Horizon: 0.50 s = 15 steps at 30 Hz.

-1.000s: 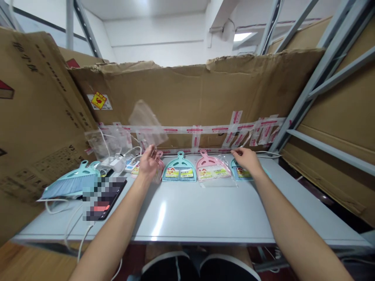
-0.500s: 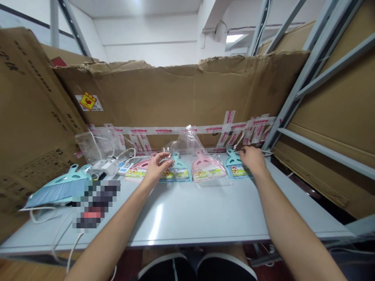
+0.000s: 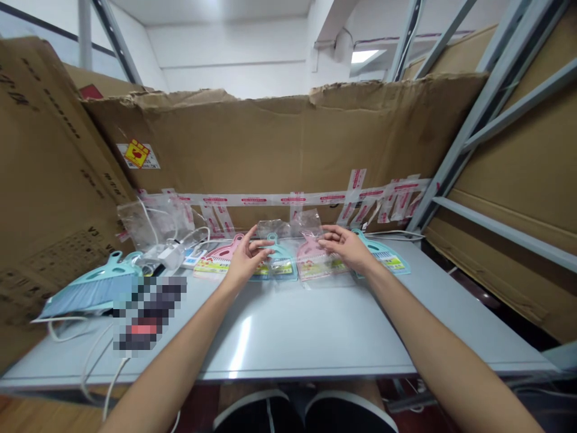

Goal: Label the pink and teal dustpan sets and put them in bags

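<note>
Several small dustpan-and-brush sets lie in a row at the back of the grey table, in clear plastic with yellow-green labels. My left hand [image 3: 249, 257], fingers parted, is over a teal set [image 3: 283, 260], its fingertips against the loose clear plastic [image 3: 274, 228]. Beside the pink set [image 3: 311, 255] is my right hand [image 3: 348, 246], fingers spread and tips at the edge of its raised clear bag [image 3: 309, 221]. Partly behind that hand rests another teal set [image 3: 390, 255]. A second pink set [image 3: 220, 252] is left of my left hand.
A teal dustpan with blue-bristled brush [image 3: 92, 285] lies at the left, near white cables and a plug [image 3: 169, 257]. A pixelated dark object [image 3: 153, 310] sits in front. Cardboard [image 3: 270, 144] walls the back; a metal shelf frame [image 3: 473, 138] stands right.
My right hand has moved left from the far-right teal set to the pink one. My left hand has shifted slightly right. The raised plastic between them has sunk and spread.
</note>
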Available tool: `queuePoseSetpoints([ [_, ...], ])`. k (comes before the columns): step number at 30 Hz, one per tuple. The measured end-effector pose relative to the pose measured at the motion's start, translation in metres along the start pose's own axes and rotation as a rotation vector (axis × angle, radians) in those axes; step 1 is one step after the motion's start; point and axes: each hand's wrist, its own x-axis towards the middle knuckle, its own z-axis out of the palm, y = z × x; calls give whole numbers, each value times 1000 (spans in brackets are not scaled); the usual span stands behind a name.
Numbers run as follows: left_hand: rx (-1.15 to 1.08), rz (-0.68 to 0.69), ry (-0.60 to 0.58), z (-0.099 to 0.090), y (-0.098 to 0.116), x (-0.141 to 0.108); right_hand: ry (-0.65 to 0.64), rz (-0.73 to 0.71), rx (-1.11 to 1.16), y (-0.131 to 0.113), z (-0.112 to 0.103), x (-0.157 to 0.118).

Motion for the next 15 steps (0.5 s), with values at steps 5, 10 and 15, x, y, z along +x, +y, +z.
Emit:
queuePoseSetpoints([
  [5,45,-27,22,-1,0,1,57,-30,-15,3,1,1],
  [10,168,59,37,-2,3,1,34,-252,-63,-4,3,0],
  [15,70,98,109,-2,7,0,-10,-462,-176,-13,8,-5],
])
